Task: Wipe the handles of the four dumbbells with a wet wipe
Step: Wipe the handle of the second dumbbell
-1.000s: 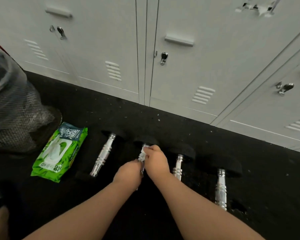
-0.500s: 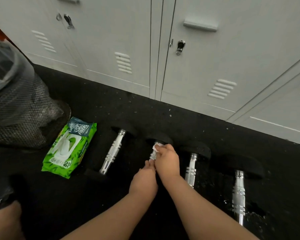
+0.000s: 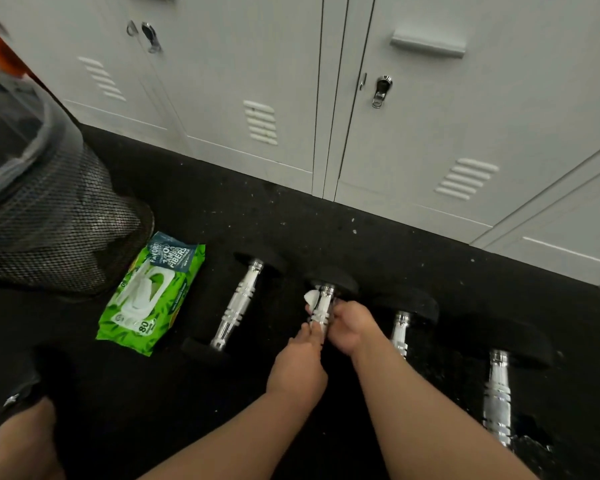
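Observation:
Several dumbbells with chrome handles and black ends lie in a row on the black floor. My right hand (image 3: 349, 327) wraps a white wet wipe (image 3: 311, 299) around the handle of the second dumbbell (image 3: 323, 306) from the left. My left hand (image 3: 297, 367) sits just below it, fingertips touching the same handle's near part. The leftmost dumbbell (image 3: 237, 304) lies free. The third dumbbell (image 3: 400, 329) and the rightmost dumbbell (image 3: 497, 393) lie to the right of my arms.
A green pack of wet wipes (image 3: 151, 294) lies left of the dumbbells. A black mesh bin (image 3: 49, 216) with a liner stands at far left. White lockers (image 3: 395, 133) line the back. My knee (image 3: 18, 441) shows at lower left.
My right hand has slid the wipe back down the second handle from its far end. The camera has moved closer and shifted left.

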